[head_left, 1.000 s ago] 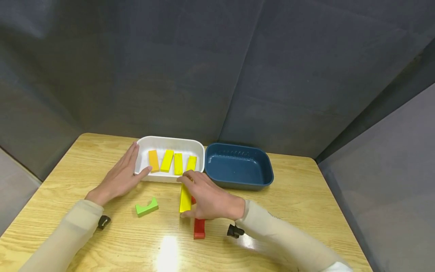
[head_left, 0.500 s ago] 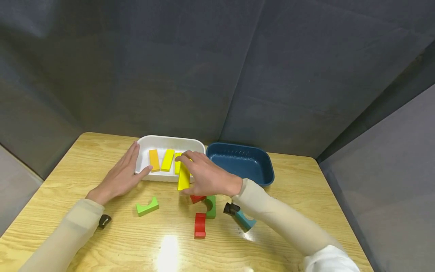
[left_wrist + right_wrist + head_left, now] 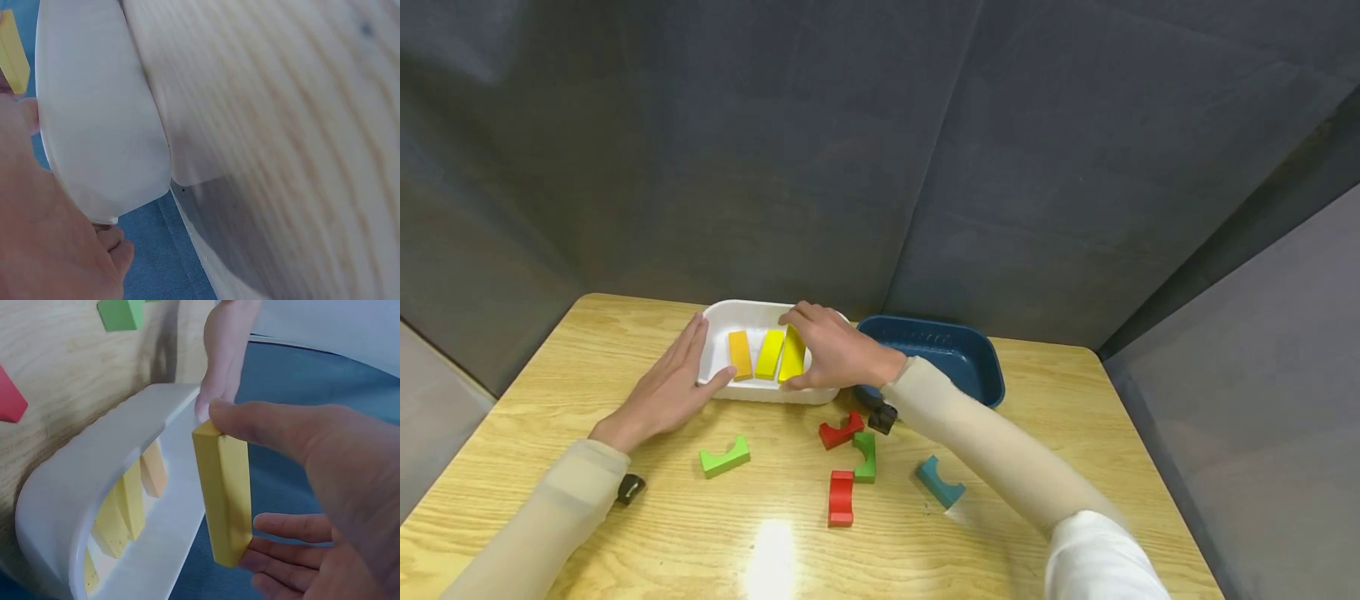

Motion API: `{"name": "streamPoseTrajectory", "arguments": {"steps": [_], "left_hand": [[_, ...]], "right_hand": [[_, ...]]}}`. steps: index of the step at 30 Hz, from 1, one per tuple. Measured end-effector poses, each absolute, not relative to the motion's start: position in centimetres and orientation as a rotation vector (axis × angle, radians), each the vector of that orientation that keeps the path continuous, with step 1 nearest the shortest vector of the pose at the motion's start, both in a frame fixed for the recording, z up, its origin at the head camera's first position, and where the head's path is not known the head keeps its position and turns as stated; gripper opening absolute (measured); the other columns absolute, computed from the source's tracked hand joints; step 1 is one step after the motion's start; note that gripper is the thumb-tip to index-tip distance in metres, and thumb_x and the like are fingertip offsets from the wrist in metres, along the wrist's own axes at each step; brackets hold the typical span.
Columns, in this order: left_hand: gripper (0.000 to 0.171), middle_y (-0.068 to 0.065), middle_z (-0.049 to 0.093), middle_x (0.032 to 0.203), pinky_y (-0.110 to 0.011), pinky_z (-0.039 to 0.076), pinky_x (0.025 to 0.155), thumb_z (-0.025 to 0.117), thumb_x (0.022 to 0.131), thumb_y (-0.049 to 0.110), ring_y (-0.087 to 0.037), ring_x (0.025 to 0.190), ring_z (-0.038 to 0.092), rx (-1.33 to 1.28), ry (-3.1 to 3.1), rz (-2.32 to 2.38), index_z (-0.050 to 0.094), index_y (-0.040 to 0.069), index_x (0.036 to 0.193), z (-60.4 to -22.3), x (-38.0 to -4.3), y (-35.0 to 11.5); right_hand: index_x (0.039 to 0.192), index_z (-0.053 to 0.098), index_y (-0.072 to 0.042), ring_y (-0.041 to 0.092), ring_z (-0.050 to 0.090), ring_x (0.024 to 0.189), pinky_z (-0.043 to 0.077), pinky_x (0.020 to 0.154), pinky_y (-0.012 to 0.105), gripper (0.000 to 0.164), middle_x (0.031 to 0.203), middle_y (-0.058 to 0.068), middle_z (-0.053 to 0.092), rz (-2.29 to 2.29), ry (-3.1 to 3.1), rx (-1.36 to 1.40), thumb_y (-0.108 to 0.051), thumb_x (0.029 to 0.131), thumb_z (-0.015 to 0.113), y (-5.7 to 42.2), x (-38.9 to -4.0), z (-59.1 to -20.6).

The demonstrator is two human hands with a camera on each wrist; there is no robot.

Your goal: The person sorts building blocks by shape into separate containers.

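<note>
My right hand (image 3: 838,346) pinches a plain yellow block (image 3: 224,494) between thumb and fingertips, close over the white tray (image 3: 778,394). In the right wrist view the block stands lengthwise beside the tray's wall. Inside the tray lie an orange block (image 3: 741,356) and several yellow blocks (image 3: 128,500); from the head, my right hand and its block hide part of these. My left hand (image 3: 666,387) rests at the tray's left end, fingers straight along the rim and thumb over the front edge. The left wrist view has the tray's outer wall (image 3: 103,112) beside this hand.
A dark blue tray (image 3: 992,367) stands right of the white one, under my right forearm. Arch-cut blocks lie nearer me: light green (image 3: 725,460), two red ones (image 3: 842,432), green (image 3: 867,458) and teal (image 3: 938,483). Dark cloth (image 3: 775,167) hangs behind the table.
My right hand has carried the yellow block from above the table up and over the white tray, uncovering the red, green and teal arches. My left hand stays in place.
</note>
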State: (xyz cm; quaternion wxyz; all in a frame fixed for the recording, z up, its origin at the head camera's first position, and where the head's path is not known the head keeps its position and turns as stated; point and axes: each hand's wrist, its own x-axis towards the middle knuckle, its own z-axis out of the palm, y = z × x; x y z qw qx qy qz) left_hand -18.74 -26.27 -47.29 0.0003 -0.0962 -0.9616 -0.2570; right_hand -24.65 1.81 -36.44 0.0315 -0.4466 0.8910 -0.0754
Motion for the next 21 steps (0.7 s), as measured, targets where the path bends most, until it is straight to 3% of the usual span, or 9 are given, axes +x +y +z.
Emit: {"name": "streamPoseTrajectory", "arguments": {"steps": [8, 21], "left_hand": [[0.103, -0.01, -0.017, 0.179, -0.07, 0.018, 0.127, 0.044, 0.108, 0.067, -0.043, 0.165, 0.003, -0.306, -3.01, -0.82, -0.008, 0.005, 0.171, -47.3, -18.9, -26.5], [0.102, -0.009, -0.017, 0.179, -0.07, 0.018, 0.126, 0.043, 0.108, 0.067, -0.041, 0.165, 0.001, -0.317, -3.003, -0.81, -0.008, 0.004, 0.171, -47.6, -18.6, -27.0]], "right_hand": [[0.15, 0.057, -0.004, 0.021, 0.057, 0.117, 0.051, 0.105, 0.028, 0.087, 0.141, 0.008, 0.058, -0.117, 2.734, -1.375, -0.053, 0.085, 0.088, -0.5, -26.2, -36.8], [0.153, 0.055, -0.003, 0.022, 0.056, 0.125, 0.046, 0.116, 0.028, 0.088, 0.148, 0.01, 0.056, -0.031, 2.609, -1.48, -0.053, 0.088, 0.086, -5.5, -28.7, -37.9]]}}
